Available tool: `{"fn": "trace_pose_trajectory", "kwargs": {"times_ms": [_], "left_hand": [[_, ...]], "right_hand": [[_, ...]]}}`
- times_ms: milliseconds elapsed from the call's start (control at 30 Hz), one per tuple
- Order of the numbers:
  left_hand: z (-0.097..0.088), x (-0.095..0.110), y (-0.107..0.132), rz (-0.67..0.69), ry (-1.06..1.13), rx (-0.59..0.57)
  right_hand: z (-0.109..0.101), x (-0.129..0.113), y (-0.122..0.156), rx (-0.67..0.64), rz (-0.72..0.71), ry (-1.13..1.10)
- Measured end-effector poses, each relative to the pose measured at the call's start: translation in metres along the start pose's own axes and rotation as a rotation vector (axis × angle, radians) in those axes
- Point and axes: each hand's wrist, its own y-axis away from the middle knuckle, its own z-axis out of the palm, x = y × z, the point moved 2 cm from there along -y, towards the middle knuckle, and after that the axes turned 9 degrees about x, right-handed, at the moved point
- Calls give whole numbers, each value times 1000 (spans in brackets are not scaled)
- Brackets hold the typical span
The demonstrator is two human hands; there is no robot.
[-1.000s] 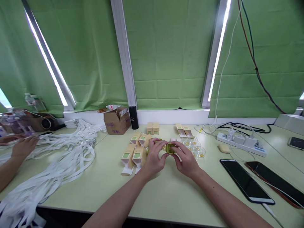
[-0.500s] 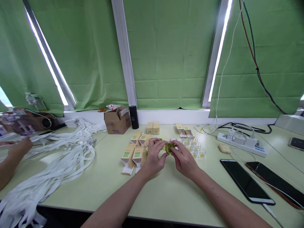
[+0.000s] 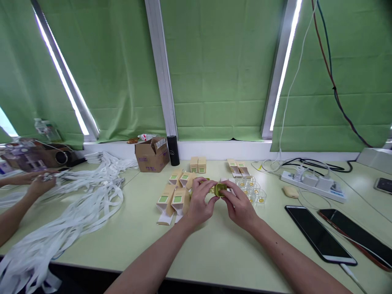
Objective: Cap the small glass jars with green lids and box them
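Note:
Both my hands meet over the middle of the table around a small, shiny olive-gold square container (image 3: 219, 189), its exact kind too small to tell. My left hand (image 3: 200, 202) is closed on its left side, thumb below and fingers above. On the other side my right hand (image 3: 240, 204) pinches it, with fingertips at its face. Beside my left hand lie several open tan cardboard boxes (image 3: 165, 199) with green labels and white flaps. Past my right hand stand several small clear cups (image 3: 261, 197) with gold-coloured bottoms. My fingers partly hide the container.
Two tan boxes (image 3: 197, 165) stand at the back, near a brown carton (image 3: 152, 157) and a black cylinder (image 3: 173, 151). White straps (image 3: 88, 208) cover the left, where a co-worker's hands (image 3: 41, 185) are. Phones (image 3: 320, 234) and a power strip (image 3: 312, 185) lie right.
My hands stay almost in place, with the container's front turned slightly more into view. At the left, the co-worker's hands have moved inward over the straps, and both now show.

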Motion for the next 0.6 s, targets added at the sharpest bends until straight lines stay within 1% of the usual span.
{"fn": "trace_pose_trajectory", "kwargs": {"times_ms": [200,300,433,600], "left_hand": [[1,-2,1,-4,0,3],[1,-3,1,-13,2,-13],[0,-3,2,-40,19,-7],[1,-4,2,-105,17,-4]], "right_hand": [[-1,-1,-2,1,-17,2],[0,0,0,15,23,-7],[-1,1,2,56,100,-44],[-4,-1,1,50,143,-96]]}}
